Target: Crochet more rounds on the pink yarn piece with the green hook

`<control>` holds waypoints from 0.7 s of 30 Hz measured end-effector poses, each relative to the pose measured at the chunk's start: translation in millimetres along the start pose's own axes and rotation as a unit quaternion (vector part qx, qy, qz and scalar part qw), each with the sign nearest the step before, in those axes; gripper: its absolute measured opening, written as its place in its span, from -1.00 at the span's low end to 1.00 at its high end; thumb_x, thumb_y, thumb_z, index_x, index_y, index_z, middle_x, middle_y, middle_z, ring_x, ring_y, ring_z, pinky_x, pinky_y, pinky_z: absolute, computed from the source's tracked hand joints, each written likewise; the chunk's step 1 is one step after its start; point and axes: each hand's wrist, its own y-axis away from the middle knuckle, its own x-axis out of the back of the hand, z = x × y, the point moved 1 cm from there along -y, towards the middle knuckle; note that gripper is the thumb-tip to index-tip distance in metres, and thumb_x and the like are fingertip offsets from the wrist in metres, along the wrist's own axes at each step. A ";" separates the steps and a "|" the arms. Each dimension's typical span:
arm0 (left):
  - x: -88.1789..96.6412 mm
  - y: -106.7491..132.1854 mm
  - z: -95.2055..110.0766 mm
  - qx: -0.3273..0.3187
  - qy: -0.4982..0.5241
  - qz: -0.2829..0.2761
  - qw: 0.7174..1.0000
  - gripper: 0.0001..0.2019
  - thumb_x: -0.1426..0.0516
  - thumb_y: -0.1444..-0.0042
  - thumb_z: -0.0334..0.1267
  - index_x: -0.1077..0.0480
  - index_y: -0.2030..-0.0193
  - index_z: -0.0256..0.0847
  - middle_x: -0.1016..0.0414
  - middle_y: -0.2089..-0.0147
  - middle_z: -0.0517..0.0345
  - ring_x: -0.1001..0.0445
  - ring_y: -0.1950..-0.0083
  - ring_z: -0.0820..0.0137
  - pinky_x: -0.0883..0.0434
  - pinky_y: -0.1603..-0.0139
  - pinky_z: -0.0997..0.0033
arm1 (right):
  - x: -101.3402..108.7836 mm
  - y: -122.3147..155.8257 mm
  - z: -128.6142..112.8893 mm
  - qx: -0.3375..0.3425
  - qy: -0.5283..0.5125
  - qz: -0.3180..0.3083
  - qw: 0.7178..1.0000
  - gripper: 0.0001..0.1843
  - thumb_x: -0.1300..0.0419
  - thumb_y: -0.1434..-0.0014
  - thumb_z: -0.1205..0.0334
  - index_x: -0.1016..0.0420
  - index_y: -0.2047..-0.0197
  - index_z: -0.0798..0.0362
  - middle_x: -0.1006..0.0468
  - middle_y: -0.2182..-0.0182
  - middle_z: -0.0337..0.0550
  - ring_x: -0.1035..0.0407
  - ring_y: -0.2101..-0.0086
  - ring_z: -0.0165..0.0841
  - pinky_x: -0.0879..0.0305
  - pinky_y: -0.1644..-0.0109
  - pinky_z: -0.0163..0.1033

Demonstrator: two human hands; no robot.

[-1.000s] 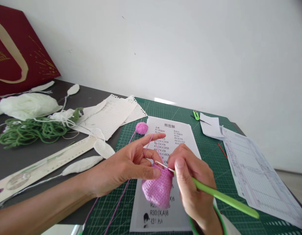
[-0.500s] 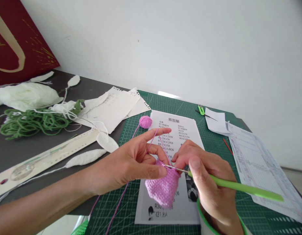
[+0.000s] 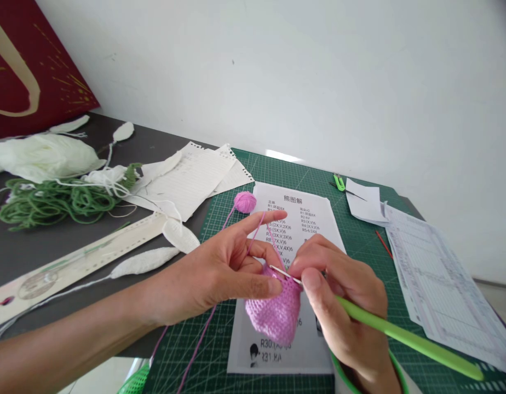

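Between thumb and fingers, my left hand (image 3: 232, 273) pinches the upper edge of a pink crocheted piece (image 3: 275, 314). Its index finger points out to the right with pink yarn (image 3: 257, 234) looped over it. My right hand (image 3: 347, 298) is closed around a crochet hook (image 3: 409, 335) with a thick green handle. The hook's metal tip lies at the top edge of the crocheted piece, beside my left fingers. Behind my left hand rests a small pink yarn ball (image 3: 245, 202). A printed pattern sheet (image 3: 294, 192) lies beneath the work, partly covered by my hands.
A green cutting mat (image 3: 212, 342) covers the table's middle. At left are green yarn (image 3: 64, 202), white yarn (image 3: 47, 156), white crocheted leaves (image 3: 144, 261) and a ruler-like strip (image 3: 88, 262). Small green snips (image 3: 339, 182), papers (image 3: 446, 273) and a red stick (image 3: 384, 244) lie right.
My right hand has tilted the crochet hook: its handle end has dropped and its metal tip points more upward to the left. My left hand keeps its hold on the crocheted piece.
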 end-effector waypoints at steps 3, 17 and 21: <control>-0.2 0.7 -0.8 0.006 0.000 -0.004 1.000 -0.13 -0.35 -0.19 -0.40 0.04 -0.50 -0.11 -0.46 0.27 0.35 -0.01 0.53 0.64 0.05 0.47 0.41 | 0.3 2.2 0.0 0.012 0.004 0.009 1.000 -0.76 -0.12 -0.40 0.28 -0.41 0.36 0.05 -0.39 0.48 -0.33 -0.26 0.40 -0.51 -0.17 0.33 -0.30; -0.3 -0.5 -1.2 0.017 -0.021 0.017 0.999 -0.18 -0.36 -0.17 -0.32 -0.03 -0.46 -0.14 -0.50 0.24 0.31 -0.03 0.47 0.58 0.00 0.35 0.36 | 12.6 -1.8 -3.3 0.030 -0.035 -0.037 0.998 -0.68 -0.04 -0.46 0.17 -0.49 0.29 0.07 -0.50 0.45 -0.27 -0.37 0.37 -0.50 -0.27 0.33 -0.33; 2.1 0.4 -3.6 0.017 -0.020 0.003 1.000 -0.17 -0.35 -0.18 -0.34 -0.01 -0.47 -0.13 -0.50 0.25 0.30 -0.06 0.47 0.58 -0.04 0.37 0.39 | 18.1 -1.0 -5.8 0.032 -0.024 -0.066 0.997 -0.70 -0.03 -0.46 0.22 -0.51 0.27 0.09 -0.50 0.47 -0.26 -0.38 0.38 -0.50 -0.29 0.33 -0.33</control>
